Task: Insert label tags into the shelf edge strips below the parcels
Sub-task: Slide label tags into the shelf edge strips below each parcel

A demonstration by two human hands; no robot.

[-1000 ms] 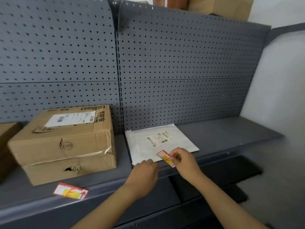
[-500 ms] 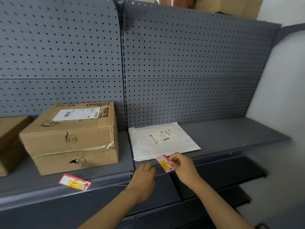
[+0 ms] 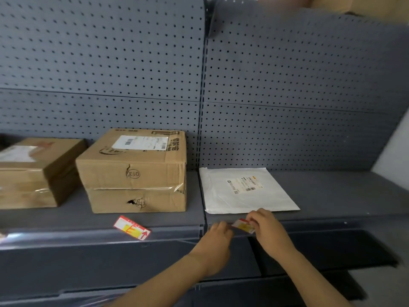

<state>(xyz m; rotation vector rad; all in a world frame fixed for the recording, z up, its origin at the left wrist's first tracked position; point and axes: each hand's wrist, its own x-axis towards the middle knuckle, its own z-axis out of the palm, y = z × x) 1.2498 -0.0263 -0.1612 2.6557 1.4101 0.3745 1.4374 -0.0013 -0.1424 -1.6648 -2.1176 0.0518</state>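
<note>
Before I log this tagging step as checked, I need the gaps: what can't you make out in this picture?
All in the head view:
- Tag in the right hand: print blurred by motion, partly covered by fingers.
- Whether it sits in the edge strip: hidden by both hands; left hand blurred.
- White mailer label: text too small.
- Left box: cut off by the frame edge.
- Top boxes: cropped, blurred.

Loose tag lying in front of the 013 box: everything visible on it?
The loose label tag is a small rectangular card, apparently paper: white with a red border, a yellow patch marked in orange, a red arrow at its right end. It lies flat and skewed on the grey shelf, by the front edge, not in the strip. Neither hand touches it.
</note>
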